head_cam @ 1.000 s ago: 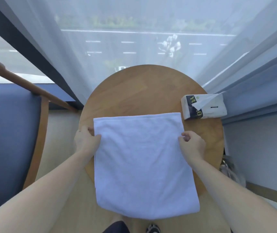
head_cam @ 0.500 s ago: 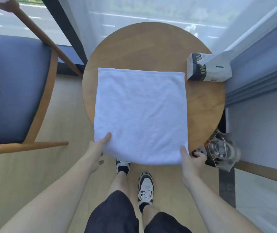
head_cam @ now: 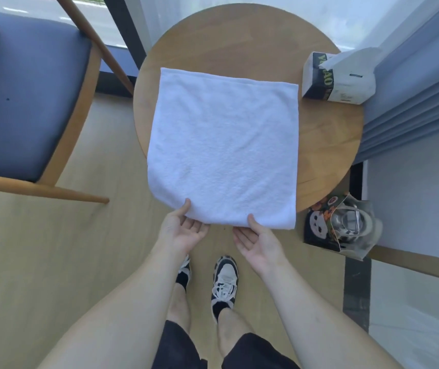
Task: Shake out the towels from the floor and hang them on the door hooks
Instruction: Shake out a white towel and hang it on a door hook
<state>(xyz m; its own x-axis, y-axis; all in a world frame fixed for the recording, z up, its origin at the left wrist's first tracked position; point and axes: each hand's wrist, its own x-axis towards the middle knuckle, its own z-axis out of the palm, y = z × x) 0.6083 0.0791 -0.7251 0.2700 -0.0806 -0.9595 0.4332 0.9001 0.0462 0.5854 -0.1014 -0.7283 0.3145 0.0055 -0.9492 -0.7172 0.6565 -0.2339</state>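
towel's near edge pinched over the table rim

a folded white terry towel (head_cam: 223, 147) lies flat on the round wooden table (head_cam: 327, 145), its near edge overhanging the rim. the left hand (head_cam: 183, 230) and right hand (head_cam: 259, 241) sit palm-up under that edge, thumbs on top, apparently pinching it; the fingers are hidden beneath. a black-and-white tissue pack (head_cam: 338, 78) stands apart at the far right. bare wood floor (head_cam: 40, 249) opens leftward, short of the blue-cushioned wooden chair (head_cam: 26, 97).

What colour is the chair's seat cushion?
Dark blue, on a light wooden frame: the chair seat shows in the head view.
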